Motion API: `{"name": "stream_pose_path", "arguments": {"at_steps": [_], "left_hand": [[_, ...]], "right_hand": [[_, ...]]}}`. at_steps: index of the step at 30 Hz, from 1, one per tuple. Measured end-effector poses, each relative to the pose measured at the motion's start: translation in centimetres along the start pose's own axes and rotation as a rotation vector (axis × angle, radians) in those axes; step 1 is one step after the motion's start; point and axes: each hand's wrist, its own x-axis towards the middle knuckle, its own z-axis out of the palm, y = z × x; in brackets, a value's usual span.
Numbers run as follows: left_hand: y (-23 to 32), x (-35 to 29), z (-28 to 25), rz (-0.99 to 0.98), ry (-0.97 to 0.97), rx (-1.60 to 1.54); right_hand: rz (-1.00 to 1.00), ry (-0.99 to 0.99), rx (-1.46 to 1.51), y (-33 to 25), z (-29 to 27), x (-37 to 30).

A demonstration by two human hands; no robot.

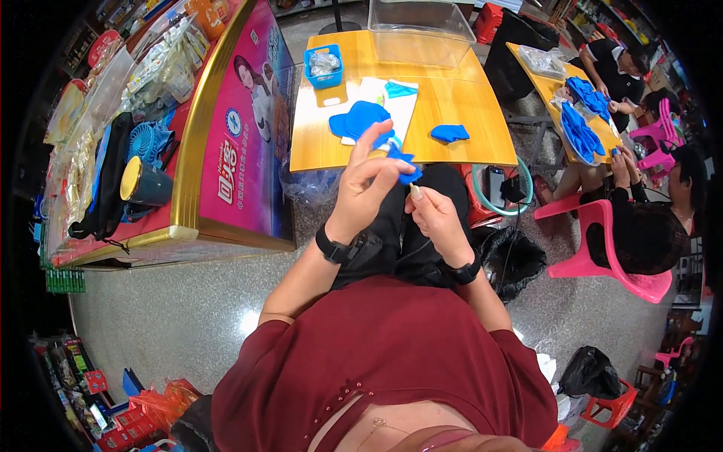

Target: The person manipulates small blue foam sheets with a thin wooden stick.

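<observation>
My left hand [360, 192] pinches a small piece of blue fabric [404, 163] between its thumb and fingers, with the index finger raised. Just below and to its right, my right hand [439, 220] is closed, thumb against fingers, at the fabric's lower end. A small pale tip shows there, but I cannot make out what the right hand grips. Beyond my left hand, a larger heap of blue fabric [360, 120] lies on a white sheet [405, 110] on the wooden table. Another blue fabric piece [449, 134] lies alone to the right.
On the table [482, 113] stand a blue basket [324, 66] of small clear-wrapped items and a clear plastic bin [422, 34]. A pink-sided counter [248, 128] is at left. Co-workers handle blue fabric at a second table [531, 68], near a pink chair [614, 248].
</observation>
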Motion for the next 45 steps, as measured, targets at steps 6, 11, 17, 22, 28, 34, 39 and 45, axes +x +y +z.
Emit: {"name": "stream_pose_path", "arguments": {"at_steps": [6, 11, 17, 22, 28, 34, 39, 45], "left_hand": [[0.2, -0.1, 1.1, -0.426, 0.212, -0.518], [-0.8, -0.9, 1.2, -0.679, 0.063, -0.441], [-0.7, -2.2, 2.0, -0.642, -0.017, -0.352], [-0.4, -0.2, 1.1, -0.516, 0.044, -0.182], [-1.2, -0.8, 2.0, -0.555, 0.079, -0.364], [-0.6, -0.4, 1.3, -0.503, 0.134, -0.367], [0.3, -0.1, 0.9, -0.465, 0.251, -0.409], [0.3, -0.5, 2.3, -0.356, 0.355, -0.405]], "right_hand": [[-0.204, 0.131, -0.173, 0.5, 0.0, 0.1], [-0.165, 0.177, -0.082, 0.9, -0.4, 0.0], [-0.185, 0.2, 0.138, 2.1, 0.2, 0.7], [-0.199, 0.144, -0.167, 1.2, -0.5, 0.4], [-0.255, 0.157, -0.33, 1.7, 0.3, 1.0], [-0.095, 0.07, 0.055, 0.5, 2.1, 1.1], [-0.019, -0.051, 0.184, 0.0, 1.8, 0.4], [0.012, -0.077, 0.394, 0.0, 2.3, 0.3]]}}
